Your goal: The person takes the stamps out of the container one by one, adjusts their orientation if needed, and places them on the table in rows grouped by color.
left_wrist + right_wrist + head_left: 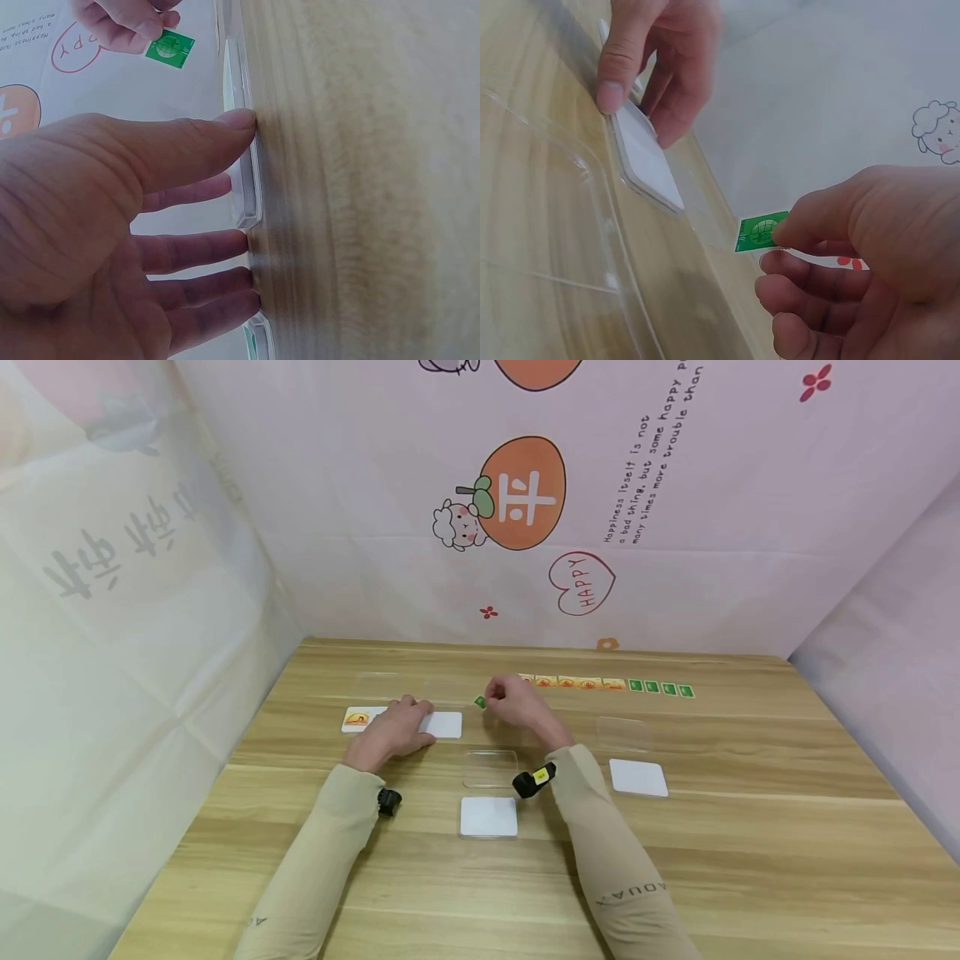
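Observation:
My right hand [517,700] pinches a small green stamp-like sticker [759,231] between thumb and forefinger, raised over the back of the table. The sticker has a white border and a pale round design. To its left, a white card in a clear plastic case [442,725] lies on the table. My left hand [400,727] grips that card by its edges, thumb on the near side and a finger on the far side. Its other fingertips touch the wood. Partly under the left hand is another white card [356,719] bearing an orange-yellow sticker.
Along the back runs a row of orange stickers [590,683] and green stickers [661,687]. Nearer lie a white card [488,817] below a clear lid [490,768], and another white card [638,777] by a clear lid [624,734]. A printed cloth [375,527] hangs behind.

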Motion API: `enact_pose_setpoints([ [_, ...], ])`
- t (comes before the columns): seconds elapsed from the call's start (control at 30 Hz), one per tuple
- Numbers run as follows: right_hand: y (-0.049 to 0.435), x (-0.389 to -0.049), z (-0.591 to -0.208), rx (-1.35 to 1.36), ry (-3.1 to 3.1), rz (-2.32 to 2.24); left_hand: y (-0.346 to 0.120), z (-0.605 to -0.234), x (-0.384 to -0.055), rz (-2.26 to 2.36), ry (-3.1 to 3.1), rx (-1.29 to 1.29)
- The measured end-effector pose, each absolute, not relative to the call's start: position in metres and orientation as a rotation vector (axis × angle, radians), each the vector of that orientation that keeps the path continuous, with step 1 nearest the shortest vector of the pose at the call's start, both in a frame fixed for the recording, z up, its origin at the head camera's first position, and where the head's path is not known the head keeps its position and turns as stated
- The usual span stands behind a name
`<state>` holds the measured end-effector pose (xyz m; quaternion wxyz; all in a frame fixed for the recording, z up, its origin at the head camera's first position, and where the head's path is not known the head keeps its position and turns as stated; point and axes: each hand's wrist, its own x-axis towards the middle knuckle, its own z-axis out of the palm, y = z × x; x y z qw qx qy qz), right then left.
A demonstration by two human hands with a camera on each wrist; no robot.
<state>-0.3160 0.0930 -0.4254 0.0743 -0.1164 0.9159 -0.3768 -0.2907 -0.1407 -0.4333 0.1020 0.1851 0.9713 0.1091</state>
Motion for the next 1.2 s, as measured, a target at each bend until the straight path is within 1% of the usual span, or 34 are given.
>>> enact_pose_setpoints([
  [0.73, 0.116, -0.322, -0.423, -0.307, 2.761, -1.176, -0.141, -0.435, -0.289, 0.346, 2.871, 0.531],
  [1.2, 0.132, -0.325, -0.419, -0.235, 2.747, -1.232, -0.14, -0.433, -0.289, 0.334, 2.879, 0.549],
])
